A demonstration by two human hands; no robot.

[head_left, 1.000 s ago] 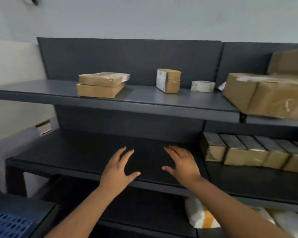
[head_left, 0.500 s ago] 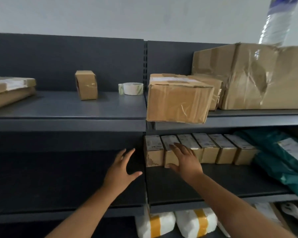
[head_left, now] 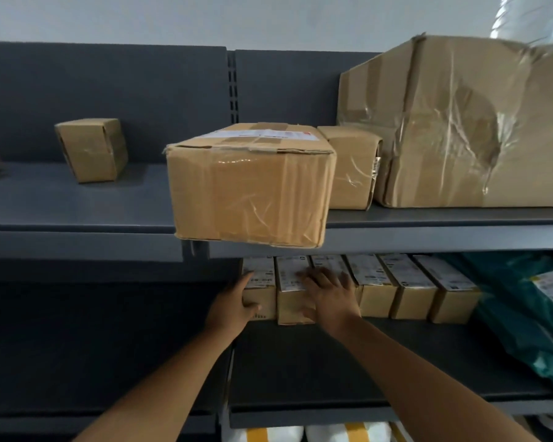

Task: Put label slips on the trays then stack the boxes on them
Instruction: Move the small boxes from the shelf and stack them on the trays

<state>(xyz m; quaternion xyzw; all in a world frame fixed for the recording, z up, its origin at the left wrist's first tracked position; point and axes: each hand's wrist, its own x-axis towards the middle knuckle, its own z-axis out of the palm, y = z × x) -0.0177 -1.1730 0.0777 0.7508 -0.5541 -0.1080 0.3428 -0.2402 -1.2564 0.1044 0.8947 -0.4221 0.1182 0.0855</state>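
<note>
A row of several small brown boxes [head_left: 409,291] with white printed tops stands on the dark middle shelf [head_left: 364,362]. My left hand [head_left: 233,304] clasps the left side of the leftmost box [head_left: 262,282], thumb on its front face. My right hand [head_left: 332,295] lies over the tops of the second box [head_left: 289,275] and its neighbour, fingers spread, thumb against the front. The two hands enclose these left-end boxes. No label slip is in sight.
On the upper shelf [head_left: 77,202] a taped carton [head_left: 249,189] overhangs the edge right above my hands. A big crumpled carton [head_left: 460,122] and a small box [head_left: 91,149] stand there too. Teal bags [head_left: 524,314] lie at the right; white-and-yellow parcels [head_left: 300,435] below.
My view swung right from the bare left bay to the bay with the box row. Both hands reached forward and closed on the left-end boxes.
</note>
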